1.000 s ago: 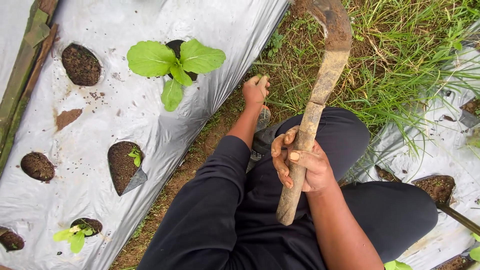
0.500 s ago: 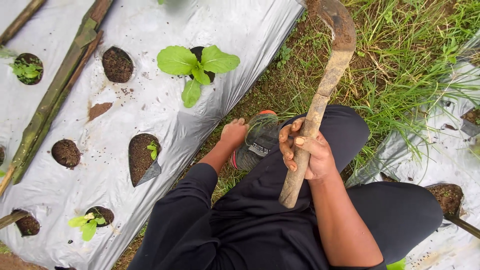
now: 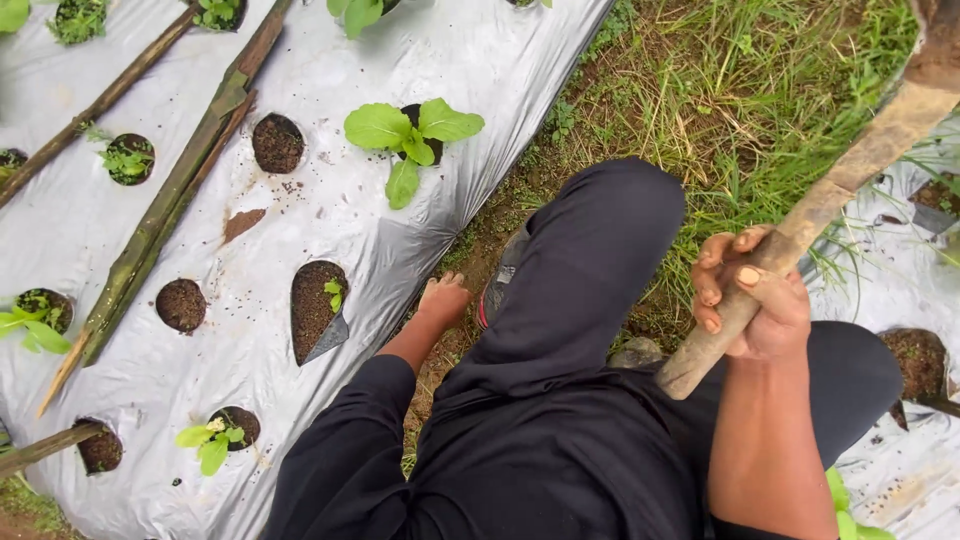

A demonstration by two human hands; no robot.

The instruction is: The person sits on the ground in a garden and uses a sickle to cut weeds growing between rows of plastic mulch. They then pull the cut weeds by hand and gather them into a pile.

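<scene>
Here the right hand [image 3: 755, 295] is closed around the wooden handle [image 3: 800, 240] of a sickle, its long axis running from 7 toward 1 o'clock. The left hand [image 3: 443, 298], fingers hidden, rests on soil beside the plastic mulch [image 3: 300, 230], at 9 o'clock.

Through my feed the light is soft, even daylight from above, overcast by the look of it. I see no hard shadows; only faint shade under the knee and in the furrow beside the plastic sheet [image 3: 300, 230]. The sheet gives a pale sheen, brightest along its top edge, but nothing blows out. Focus holds across the middle: the seedling [image 3: 410, 135] is crisp. The tool handle [image 3: 800, 240] softens toward the top right corner, where it smears. Straight bamboo poles [image 3: 165, 215] bow slightly near the left edge, a wide-lens bend.
</scene>
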